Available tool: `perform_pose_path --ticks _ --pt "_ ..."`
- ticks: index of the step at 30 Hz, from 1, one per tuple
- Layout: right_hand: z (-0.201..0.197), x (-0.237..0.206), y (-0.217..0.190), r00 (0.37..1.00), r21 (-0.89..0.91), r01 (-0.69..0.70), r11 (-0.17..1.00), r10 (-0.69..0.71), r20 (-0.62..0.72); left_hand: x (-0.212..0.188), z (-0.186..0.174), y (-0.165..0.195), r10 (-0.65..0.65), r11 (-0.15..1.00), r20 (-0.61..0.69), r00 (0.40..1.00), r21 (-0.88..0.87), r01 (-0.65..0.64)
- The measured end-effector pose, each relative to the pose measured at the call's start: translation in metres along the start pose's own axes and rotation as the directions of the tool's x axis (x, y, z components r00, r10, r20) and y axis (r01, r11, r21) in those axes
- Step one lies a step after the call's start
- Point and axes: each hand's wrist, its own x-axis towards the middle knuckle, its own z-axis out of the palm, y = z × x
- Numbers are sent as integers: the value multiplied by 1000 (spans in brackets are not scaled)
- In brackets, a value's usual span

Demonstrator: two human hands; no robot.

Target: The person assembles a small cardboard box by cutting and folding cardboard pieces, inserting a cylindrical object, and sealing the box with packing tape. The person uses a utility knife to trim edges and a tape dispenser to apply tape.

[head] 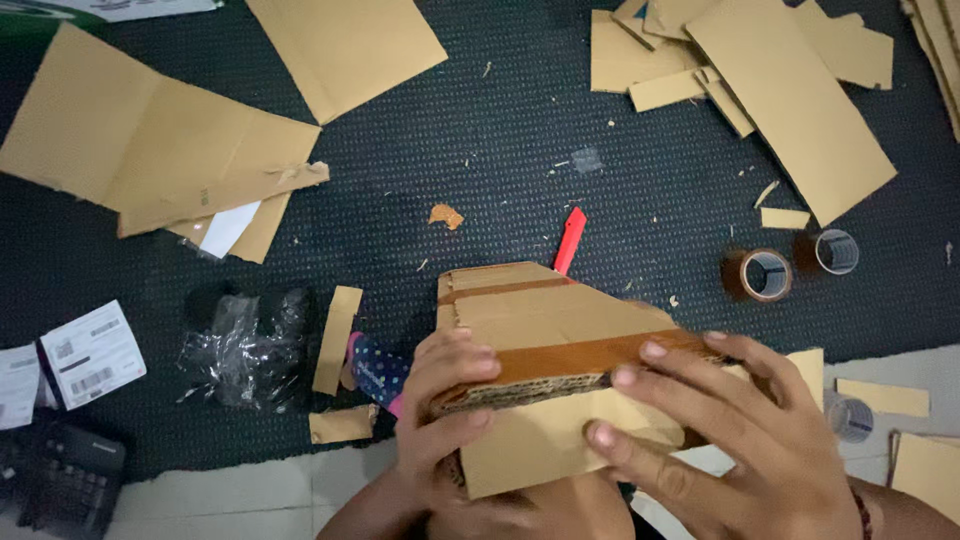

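Observation:
Both my hands hold a cardboard piece (540,310) made of stacked layers, bound with strips of brown tape. My left hand (445,400) grips its left end, fingers curled over the corrugated edge. My right hand (740,430) lies over the right end, fingertips pressing on the brown tape strip along the edge. A red cutter (570,238) lies on the dark mat just behind the piece, partly hidden by it. A dark dotted item with pink trim (375,370) sits just left of my left hand.
Two brown tape rolls (760,275) (828,252) and a clear roll (850,418) lie at the right. Cardboard sheets (150,140) and offcuts (790,90) are scattered over the dark mat (480,150). A crumpled plastic bag (245,345), paper labels (90,355) and a calculator (60,480) lie at the left.

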Motion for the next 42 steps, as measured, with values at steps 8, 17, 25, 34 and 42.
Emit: perform_pose_path --ticks 8,17,25,34,42 --pt "-31 -22 39 995 -35 27 999 -23 100 -1 9 11 -62 998 -122 991 -26 59" --pt "-34 -35 53 986 45 55 997 -61 153 0 14 12 -83 997 -154 985 -17 81" --pt "-24 -43 61 979 1 26 1000 -25 202 -2 10 -1 19 1000 -116 993 -20 -21" --pt "29 -86 104 990 -93 -7 996 21 141 14 13 -19 41 993 -217 975 -97 -64" --pt "24 -64 101 964 -48 -163 985 170 204 32 -7 -20 16 981 -104 994 -193 -35"
